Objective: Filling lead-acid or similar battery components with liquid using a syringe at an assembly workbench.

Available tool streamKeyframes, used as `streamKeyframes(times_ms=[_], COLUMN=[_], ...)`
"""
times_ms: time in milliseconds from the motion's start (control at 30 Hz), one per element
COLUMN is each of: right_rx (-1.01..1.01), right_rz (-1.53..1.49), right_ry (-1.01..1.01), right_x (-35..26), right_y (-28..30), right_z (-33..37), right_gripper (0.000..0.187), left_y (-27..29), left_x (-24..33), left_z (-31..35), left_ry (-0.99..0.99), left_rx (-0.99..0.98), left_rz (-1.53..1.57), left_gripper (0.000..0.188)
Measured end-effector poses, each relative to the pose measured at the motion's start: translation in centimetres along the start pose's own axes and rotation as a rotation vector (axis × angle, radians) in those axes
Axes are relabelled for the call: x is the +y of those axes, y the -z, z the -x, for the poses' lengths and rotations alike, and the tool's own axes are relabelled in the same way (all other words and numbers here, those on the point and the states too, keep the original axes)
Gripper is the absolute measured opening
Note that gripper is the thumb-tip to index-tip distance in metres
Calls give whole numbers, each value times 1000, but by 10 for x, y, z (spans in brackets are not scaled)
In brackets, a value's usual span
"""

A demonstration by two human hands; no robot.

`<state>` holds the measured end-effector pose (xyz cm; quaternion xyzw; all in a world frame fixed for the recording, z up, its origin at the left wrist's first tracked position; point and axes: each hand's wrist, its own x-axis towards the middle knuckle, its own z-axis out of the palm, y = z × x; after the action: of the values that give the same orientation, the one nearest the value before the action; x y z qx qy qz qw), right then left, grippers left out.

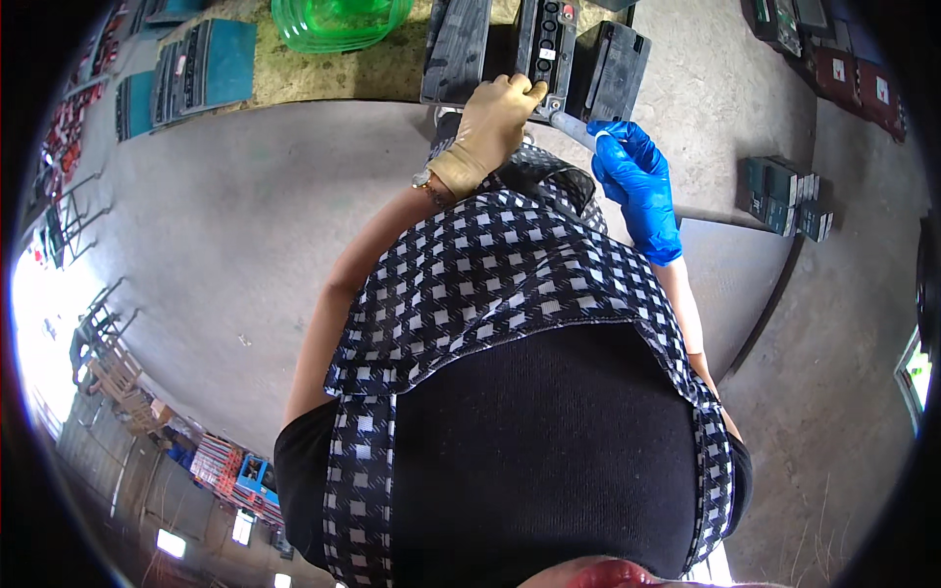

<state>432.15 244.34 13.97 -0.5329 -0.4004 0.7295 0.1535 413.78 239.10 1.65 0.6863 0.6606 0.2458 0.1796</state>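
My left hand (pixel 487 127), in a tan glove, is at the near end of a black battery (pixel 564 69) with a row of round vent caps and a red-marked terminal at the far end. Its fingers curl over the battery's near edge. My right hand (pixel 632 176), in a blue glove, grips a whitish translucent syringe-like tube (pixel 575 129). The tube slants up and left, its narrow end meeting the battery's near terminal beside my left fingertips. Another black battery (pixel 458 49) lies to the left, and a further black battery (pixel 616 71) to the right.
A mottled yellow bench top (pixel 323 83) carries a green clear plastic container (pixel 341 22) and a row of blue-green battery boxes (pixel 221 64) at the left. Stacked dark green boxes (pixel 779 194) stand on the floor at the right, near reddish-brown cartons (pixel 853 80).
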Motion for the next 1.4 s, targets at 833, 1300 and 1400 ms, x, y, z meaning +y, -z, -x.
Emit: streamKeyframes(times_ms=[833,1300,1400], right_rx=[21,102,126], right_rz=[-117,-184,-160], right_ry=[178,227,213], right_x=[-10,-11,-10], right_y=[20,36,37], right_z=[-8,4,5], right_gripper=[22,23,23], left_y=[41,1,-1], left_x=[-67,7,11], left_z=[-12,-48,-51], left_ry=[492,306,376], left_rx=[109,124,63], left_rz=[-369,-50,-35], left_gripper=[38,63,61])
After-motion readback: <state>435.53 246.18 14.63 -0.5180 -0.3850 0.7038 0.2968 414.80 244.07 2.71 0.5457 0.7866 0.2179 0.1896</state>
